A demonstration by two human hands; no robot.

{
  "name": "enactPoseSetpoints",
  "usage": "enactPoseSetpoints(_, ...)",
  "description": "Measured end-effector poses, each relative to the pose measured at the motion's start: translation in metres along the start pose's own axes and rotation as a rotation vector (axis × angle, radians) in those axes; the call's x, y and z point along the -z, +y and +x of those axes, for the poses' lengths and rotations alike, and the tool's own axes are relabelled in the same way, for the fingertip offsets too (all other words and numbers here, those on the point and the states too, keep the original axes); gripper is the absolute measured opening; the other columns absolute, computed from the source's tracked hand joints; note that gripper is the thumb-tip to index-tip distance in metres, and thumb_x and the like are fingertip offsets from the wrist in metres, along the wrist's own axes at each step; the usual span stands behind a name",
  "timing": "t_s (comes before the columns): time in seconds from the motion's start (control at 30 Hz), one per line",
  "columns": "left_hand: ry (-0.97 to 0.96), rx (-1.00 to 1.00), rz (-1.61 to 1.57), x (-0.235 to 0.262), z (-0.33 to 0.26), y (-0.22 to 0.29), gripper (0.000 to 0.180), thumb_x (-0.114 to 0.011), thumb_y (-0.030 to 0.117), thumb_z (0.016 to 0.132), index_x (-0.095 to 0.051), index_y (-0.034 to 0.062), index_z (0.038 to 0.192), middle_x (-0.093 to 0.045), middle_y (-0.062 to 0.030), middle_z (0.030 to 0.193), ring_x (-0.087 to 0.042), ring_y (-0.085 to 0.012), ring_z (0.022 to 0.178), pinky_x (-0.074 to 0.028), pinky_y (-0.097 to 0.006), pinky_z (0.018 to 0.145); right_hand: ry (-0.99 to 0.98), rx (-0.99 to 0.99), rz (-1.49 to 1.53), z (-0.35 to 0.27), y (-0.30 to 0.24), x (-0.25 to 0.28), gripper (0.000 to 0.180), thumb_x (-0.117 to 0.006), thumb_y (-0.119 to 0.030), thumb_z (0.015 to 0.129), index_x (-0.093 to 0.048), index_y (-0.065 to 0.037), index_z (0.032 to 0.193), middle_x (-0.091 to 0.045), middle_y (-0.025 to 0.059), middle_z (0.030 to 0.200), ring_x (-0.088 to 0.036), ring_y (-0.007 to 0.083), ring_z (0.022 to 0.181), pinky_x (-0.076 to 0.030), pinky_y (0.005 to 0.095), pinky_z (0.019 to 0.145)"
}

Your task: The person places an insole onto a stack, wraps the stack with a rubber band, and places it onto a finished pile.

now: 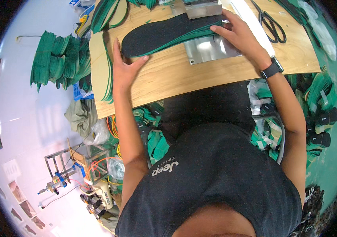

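Note:
A stack of shoe insoles (156,34), black on top with green edges, lies across the wooden table, its wide rounded end to the left. My left hand (126,73) is open at that end, thumb and forefinger spread around its curve. At the stack's narrower right end, my right hand (241,33) grips it, thumb on the near edge and fingers toward the far side. A shiny metal plate (204,51) lies partly under the stack and my right hand. Above the stack, a metal bracket (204,12) touches or overhangs its far edge; I cannot tell which.
Black-handled scissors (272,25) lie at the right of the wooden table (156,87). Cream insoles with green edges (101,67) lie along its left edge. Bundled green insoles (60,59) stand further left. More insoles (320,122) are heaped below right.

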State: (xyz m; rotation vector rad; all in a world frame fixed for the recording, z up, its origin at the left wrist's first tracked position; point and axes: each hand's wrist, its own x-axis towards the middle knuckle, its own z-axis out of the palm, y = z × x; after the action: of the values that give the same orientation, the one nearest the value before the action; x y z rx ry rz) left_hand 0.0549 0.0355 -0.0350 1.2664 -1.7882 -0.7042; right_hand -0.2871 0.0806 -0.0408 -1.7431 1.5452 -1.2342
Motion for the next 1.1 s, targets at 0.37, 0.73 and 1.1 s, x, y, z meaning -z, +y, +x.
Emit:
enactPoseSetpoints(0.37,-0.075,0.042,-0.188,0.003,0.019,-0.017,0.108,-0.086,0.024,0.063,-0.022,-0.0005,0.146,-0.044,-0.0251,0.134,-0.049,-0.0260,0.117,-0.040,-0.034,0.100,-0.116,0.052,-0.079,0.006,0.011,0.008,0.062,-0.074,-0.023,0.081,-0.046,-0.006,0.134,-0.061,0.0069,0.107,-0.058,0.0137,0.085,-0.048,0.0266,0.077)
enactPoseSetpoints(0.73,0.012,0.135,-0.199,0.006,0.035,-0.012,0.063,-0.066,0.032,0.086,-0.045,-0.0043,0.133,-0.055,-0.0157,0.118,-0.052,-0.0212,0.108,-0.038,-0.030,0.097,-0.154,0.030,-0.134,0.010,0.002,0.012,0.061,-0.077,-0.027,0.078,-0.050,-0.006,0.128,-0.059,0.0092,0.103,-0.057,0.0147,0.083,-0.047,0.0273,0.072)
enactPoseSetpoints(1.1,0.014,0.119,-0.161,-0.007,0.039,-0.017,0.053,-0.069,0.032,0.084,-0.054,-0.0010,0.122,-0.059,-0.0159,0.115,-0.056,-0.0202,0.104,-0.043,-0.030,0.092,-0.055,0.227,-0.346,0.013,0.016,0.003,0.061,-0.079,-0.032,0.074,-0.053,-0.007,0.123,-0.058,0.0123,0.102,-0.055,0.0227,0.087,-0.045,0.0305,0.076)
